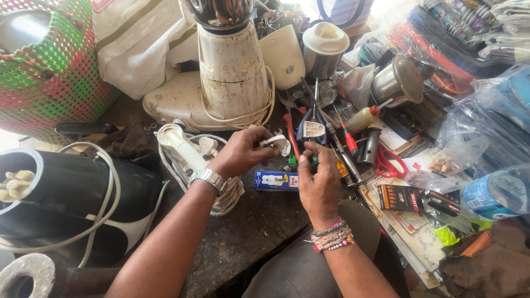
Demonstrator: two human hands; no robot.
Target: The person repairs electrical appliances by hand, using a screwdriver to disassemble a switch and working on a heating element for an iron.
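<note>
1. The work in hand looks part-way through, as I judge it: the left hand holds a white plug up over the surface, and the plug seems to be in pieces. A second white plug piece lies apart on the tools just behind.

2. The left fingers are closed around the plug, pinching it from the side. A white cord lies coiled beside that wrist; whether it already runs into the plug I cannot tell.

3. The right hand sits just beside the plug, its fingers curled shut on something small. A bit of green shows at the fingertips, perhaps a small screwdriver, but it is too hidden to be sure.

4. What appears left: the plug is not closed up, and the separate piece has not been fitted back.

5. The plug itself is white plastic, small and blocky, somewhat grubby. No pins or screws can be made out clearly.

6. Around the hands: a worn white mixer base stands behind, red-handled pliers and several screwdrivers lie near the right hand, and a small blue box rests on the surface between the two wrists.
</note>
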